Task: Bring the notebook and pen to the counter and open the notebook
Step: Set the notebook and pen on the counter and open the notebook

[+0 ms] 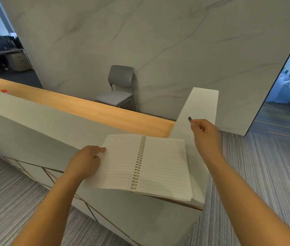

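Head view, taking the notebook (144,166) as the landmark: it lies open on the near corner of the white counter (39,125), lined pages up, its spiral spine running away from the person and leaning slightly right. Left hand (85,162) sits at the notebook's left edge, fingers pinched on the left-hand page. Beyond the notebook's far right corner, the right hand (205,132) hovers above the counter, fingers closed around the pen (190,119), only its dark tip showing, pointed away and left. Judging from this, the pen has yet to be set down, and the right hand is the one placed to do it
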Motion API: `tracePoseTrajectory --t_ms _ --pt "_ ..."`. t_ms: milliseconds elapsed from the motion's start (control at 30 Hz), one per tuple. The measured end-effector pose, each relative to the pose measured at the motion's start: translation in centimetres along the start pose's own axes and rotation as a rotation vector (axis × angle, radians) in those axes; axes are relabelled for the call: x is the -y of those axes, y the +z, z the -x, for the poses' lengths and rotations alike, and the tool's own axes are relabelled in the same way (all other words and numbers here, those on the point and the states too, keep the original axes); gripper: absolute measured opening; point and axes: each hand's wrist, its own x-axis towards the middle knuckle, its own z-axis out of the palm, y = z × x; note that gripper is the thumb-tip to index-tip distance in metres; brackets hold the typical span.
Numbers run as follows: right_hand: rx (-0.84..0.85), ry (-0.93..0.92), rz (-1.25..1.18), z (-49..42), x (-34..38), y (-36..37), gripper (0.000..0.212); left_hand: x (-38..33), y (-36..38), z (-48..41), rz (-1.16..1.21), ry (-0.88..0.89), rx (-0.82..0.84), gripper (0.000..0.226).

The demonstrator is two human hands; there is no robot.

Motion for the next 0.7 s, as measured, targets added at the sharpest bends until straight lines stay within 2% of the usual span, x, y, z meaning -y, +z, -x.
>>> tracePoseTrajectory --t_ms 233,400,500,667,700 --pt "0.083 -0.041 0.551 -5.9 -3.2 0.8 0.032 -0.6 0.3 -0.6 0.047 -0.101 -0.101 0.042" --pt "0.174 -0.047 0.778 -7.7 -5.5 1.7 0.027 -0.7 0.5 -0.7 0.044 -0.107 -0.1 0.042" --pt "0.186 -0.06 0.838 -7.9 -5.9 2.0 0.025 -0.7 0.6 -0.4 0.066 -0.093 -0.097 0.043" --pt "0.232 -0.051 0.762 -6.8 -4.6 1.8 0.014 -0.5 0.7 -0.1 0.123 -0.09 -0.117 0.043" --pt "0.239 -0.049 0.739 -6.0 -4.2 1.6 0.018 -0.5 0.7 -0.1 0.129 -0.095 -0.116 0.044"
